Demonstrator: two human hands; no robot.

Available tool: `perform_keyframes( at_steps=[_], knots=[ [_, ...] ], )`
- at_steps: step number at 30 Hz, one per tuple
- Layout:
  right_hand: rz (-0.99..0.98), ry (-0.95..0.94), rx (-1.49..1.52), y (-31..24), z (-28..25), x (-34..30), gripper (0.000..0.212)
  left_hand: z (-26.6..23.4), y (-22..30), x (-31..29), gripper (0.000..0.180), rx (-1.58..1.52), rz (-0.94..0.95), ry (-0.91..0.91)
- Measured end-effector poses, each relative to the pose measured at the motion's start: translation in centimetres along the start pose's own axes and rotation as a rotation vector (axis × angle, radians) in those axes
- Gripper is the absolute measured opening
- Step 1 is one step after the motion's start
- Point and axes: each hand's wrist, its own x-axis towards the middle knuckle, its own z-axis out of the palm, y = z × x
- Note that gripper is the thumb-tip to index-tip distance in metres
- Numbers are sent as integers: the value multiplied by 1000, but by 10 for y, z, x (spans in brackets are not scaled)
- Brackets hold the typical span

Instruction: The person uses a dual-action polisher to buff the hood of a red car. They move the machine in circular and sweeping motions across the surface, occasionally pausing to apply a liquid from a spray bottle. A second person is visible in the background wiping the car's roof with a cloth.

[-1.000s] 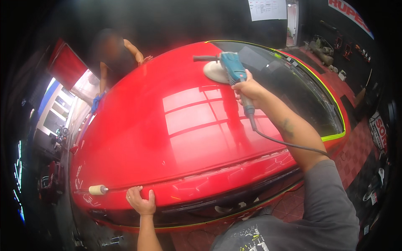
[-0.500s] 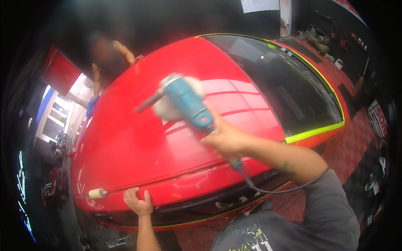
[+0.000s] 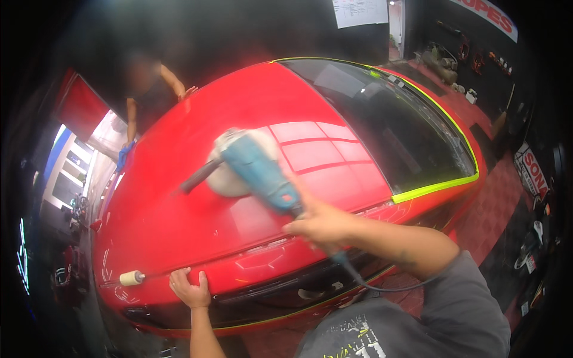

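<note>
My right hand (image 3: 322,222) is closed round the rear handle of a teal power polisher (image 3: 259,173), its arm reaching over the near side of a red car roof (image 3: 179,209). The pale round pad (image 3: 224,182) of the polisher lies against the roof, partly under the tool head. A dark side handle (image 3: 200,176) sticks out to the left with no hand on it. Further left, my left hand (image 3: 191,290) rests on the roof's near edge, fingers and thumb apart. Beside it lies a small cream cylinder with a grey end (image 3: 130,278); its kind is unclear.
Yellow-green tape (image 3: 436,187) borders the dark windscreen (image 3: 388,119) on the right. Across the car stands another person (image 3: 152,98), one hand on the roof's far edge, the other by a blue cloth (image 3: 124,155). The polisher's cord (image 3: 364,283) runs back beside my right arm.
The polisher and my right hand have moved a little toward me and to the left over the roof. My left hand stays at the edge. The whole view has shifted slightly.
</note>
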Motion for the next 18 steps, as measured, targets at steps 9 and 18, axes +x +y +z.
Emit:
perform_keyframes(
  at_steps=[9, 18],
  knots=[
    [-46, 441, 116, 27, -91, -33, 119, -6, 9, 5, 39, 17, 10, 31],
    [-88, 495, 211, -37, -144, 117, 117, -8, 3, 9, 45, -9, -3, 18]
  ],
)
